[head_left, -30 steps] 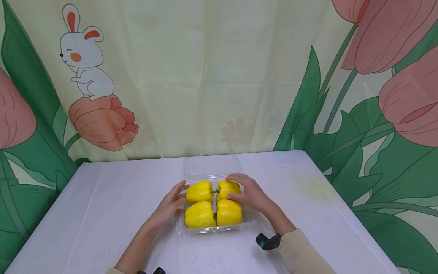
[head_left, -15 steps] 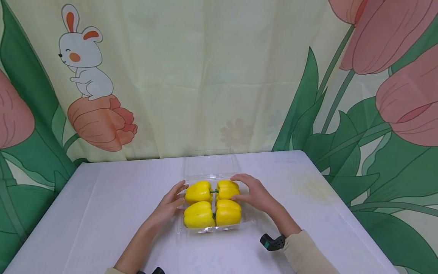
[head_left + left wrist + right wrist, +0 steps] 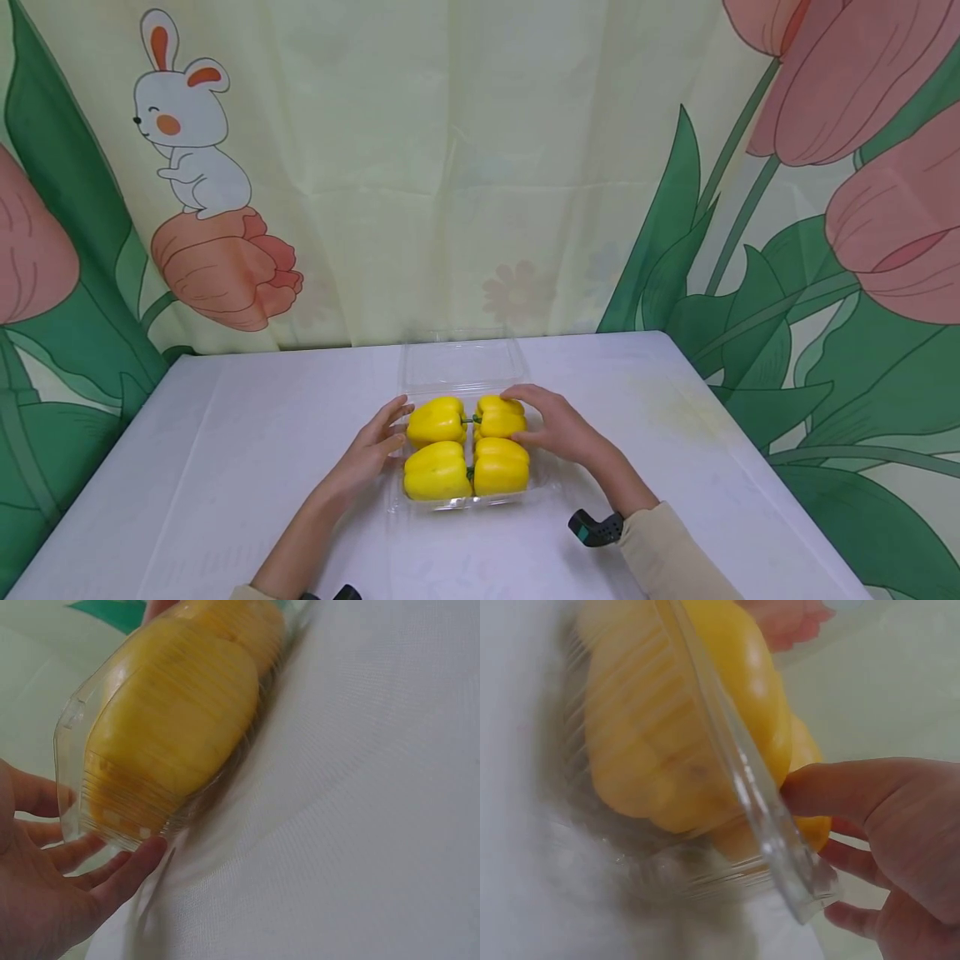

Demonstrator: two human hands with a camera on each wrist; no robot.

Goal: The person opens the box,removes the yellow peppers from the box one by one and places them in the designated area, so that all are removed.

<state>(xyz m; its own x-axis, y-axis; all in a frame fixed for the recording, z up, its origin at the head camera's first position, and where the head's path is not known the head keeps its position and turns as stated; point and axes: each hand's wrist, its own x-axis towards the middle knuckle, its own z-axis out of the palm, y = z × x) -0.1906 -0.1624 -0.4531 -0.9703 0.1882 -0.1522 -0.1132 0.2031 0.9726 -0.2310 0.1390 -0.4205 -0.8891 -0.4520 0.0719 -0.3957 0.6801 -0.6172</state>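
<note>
A hinged clear plastic container lies open on the table, filled with several yellow bell peppers. My left hand rests along its left side, with loosely spread fingers at the outer wall. In the left wrist view, the fingertips touch the plastic low by the table. My right hand reaches over the right rim. Its thumb and index finger lightly pinch the far right bell pepper from both sides. The thumb's tip shows against yellow skin in the right wrist view. The near left bell pepper lies untouched.
The container's raised lid leans back toward the table's far edge. A white cloth covers the table. Behind it hangs a curtain printed with a rabbit and tulips.
My right hand draws slightly away to the right from the far right bell pepper, then comes back a little onto it. My left hand and the container stay in place.
</note>
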